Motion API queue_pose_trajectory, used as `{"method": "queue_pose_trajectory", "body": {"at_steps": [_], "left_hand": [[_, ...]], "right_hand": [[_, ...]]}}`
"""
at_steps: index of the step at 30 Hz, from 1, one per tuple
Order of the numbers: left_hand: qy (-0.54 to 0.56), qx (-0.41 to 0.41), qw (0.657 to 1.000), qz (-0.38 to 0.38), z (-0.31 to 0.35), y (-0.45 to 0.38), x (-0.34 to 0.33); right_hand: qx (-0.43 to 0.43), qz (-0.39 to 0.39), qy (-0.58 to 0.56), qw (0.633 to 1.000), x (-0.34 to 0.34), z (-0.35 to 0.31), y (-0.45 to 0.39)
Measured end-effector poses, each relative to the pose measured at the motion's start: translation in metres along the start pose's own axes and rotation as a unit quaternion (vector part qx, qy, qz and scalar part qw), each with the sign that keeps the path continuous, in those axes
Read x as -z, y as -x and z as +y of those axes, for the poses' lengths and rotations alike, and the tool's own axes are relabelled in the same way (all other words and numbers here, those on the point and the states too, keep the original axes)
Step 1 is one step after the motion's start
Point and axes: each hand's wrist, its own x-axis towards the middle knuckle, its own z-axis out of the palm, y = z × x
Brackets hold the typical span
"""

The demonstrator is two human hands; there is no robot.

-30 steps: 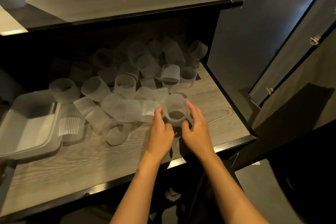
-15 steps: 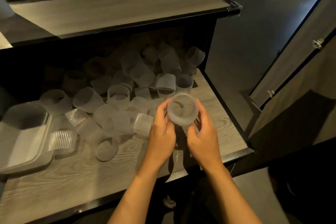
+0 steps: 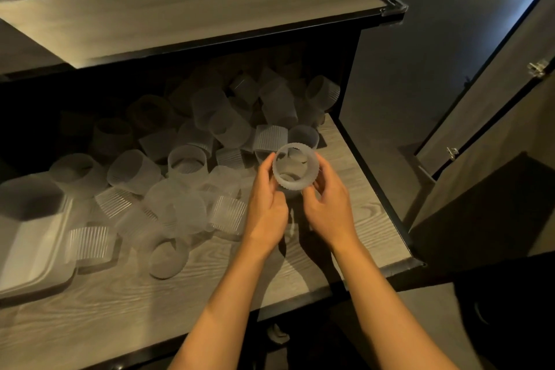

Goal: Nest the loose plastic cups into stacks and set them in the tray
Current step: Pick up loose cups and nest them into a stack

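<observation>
**Cup lifted clear of the pile**

From the head camera, both hands met over the right part of the grey wood-grain shelf [image 3: 345, 189]. The left hand [image 3: 265, 213] and the right hand [image 3: 327, 210] each curled their fingers round the sides of one frosted, ribbed, translucent plastic cup [image 3: 295, 170], the grip of both pinching its wall. The cup was held above the shelf with its mouth tipped toward the camera, probably so its open end could be checked before nesting.

The heap of loose frosted plastic cups [image 3: 192, 177] lay to the left and farther back, some upright, many on their sides. The pale, rounded plastic tray [image 3: 33, 255] sat at the near left edge, well apart from the hands; no stack showed in it, so the task appeared barely begun.
</observation>
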Motion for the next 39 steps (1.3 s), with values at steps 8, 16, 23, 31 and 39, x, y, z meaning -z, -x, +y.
{"method": "queue_pose_trajectory", "body": {"at_steps": [8,16,23,31,39], "left_hand": [[-0.165,0.073,0.984,-0.006,-0.009,-0.009,0.001],[-0.08,-0.009,0.996,-0.037,0.004,0.031,0.006],[-0.187,-0.086,0.978,-0.024,-0.015,0.076,0.028],[-0.171,-0.098,0.979,-0.054,-0.021,0.09,0.05],[-0.166,-0.133,0.975,-0.066,-0.017,0.11,0.075]], "right_hand": [[-0.075,-0.062,0.033,0.995,0.0,0.009,-0.003],[-0.062,0.019,-0.034,0.997,0.006,0.001,0.035],[-0.057,0.033,-0.039,0.997,-0.023,-0.002,0.079],[-0.063,0.027,-0.03,0.997,-0.034,-0.024,0.099],[-0.066,-0.002,0.014,0.998,-0.029,-0.039,0.128]]}}
